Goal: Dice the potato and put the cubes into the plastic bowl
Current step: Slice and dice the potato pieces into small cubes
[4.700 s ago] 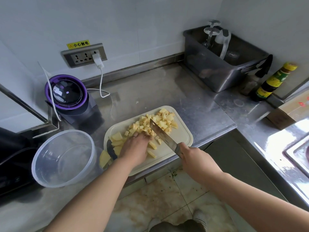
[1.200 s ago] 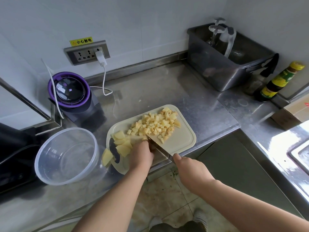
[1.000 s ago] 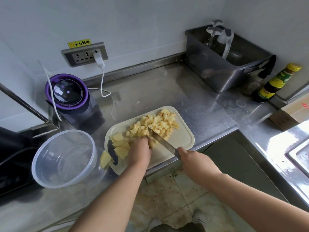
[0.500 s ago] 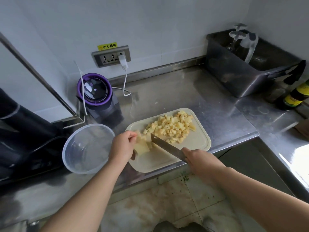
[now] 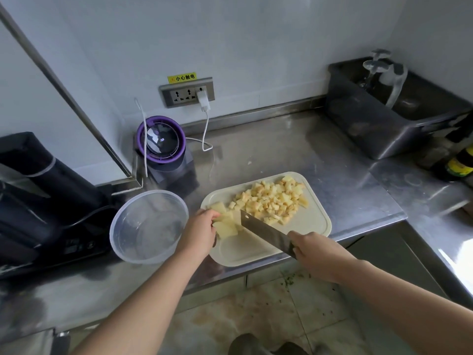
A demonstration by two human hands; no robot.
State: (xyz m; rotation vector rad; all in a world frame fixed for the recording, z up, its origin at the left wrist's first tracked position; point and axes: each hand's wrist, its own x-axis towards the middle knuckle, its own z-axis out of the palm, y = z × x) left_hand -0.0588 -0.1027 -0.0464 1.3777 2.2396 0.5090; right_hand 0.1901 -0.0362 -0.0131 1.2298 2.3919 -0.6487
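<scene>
A cream cutting board (image 5: pixel 314 221) lies on the steel counter, with a heap of diced potato cubes (image 5: pixel 271 201) on its far half. Several larger potato slices (image 5: pixel 226 224) sit at the board's left end. My left hand (image 5: pixel 198 233) holds these slices with curled fingers. My right hand (image 5: pixel 313 252) grips the handle of a cleaver (image 5: pixel 266 233), whose blade tip points at the slices. A clear plastic bowl (image 5: pixel 148 226) stands just left of the board with no potato in it.
A purple-rimmed appliance (image 5: pixel 161 146) stands behind the bowl, its white cord plugged into the wall socket (image 5: pixel 188 92). A black machine (image 5: pixel 33 190) fills the left. A dark bin (image 5: pixel 389 111) with glassware and sauce bottles (image 5: pixel 460 163) sit at the right. The counter's front edge runs just below the board.
My left hand shifted from the middle of the board to the slices at its left end and gathered them. The cleaver lifted off the cubes and now points toward the slices. The view swung left.
</scene>
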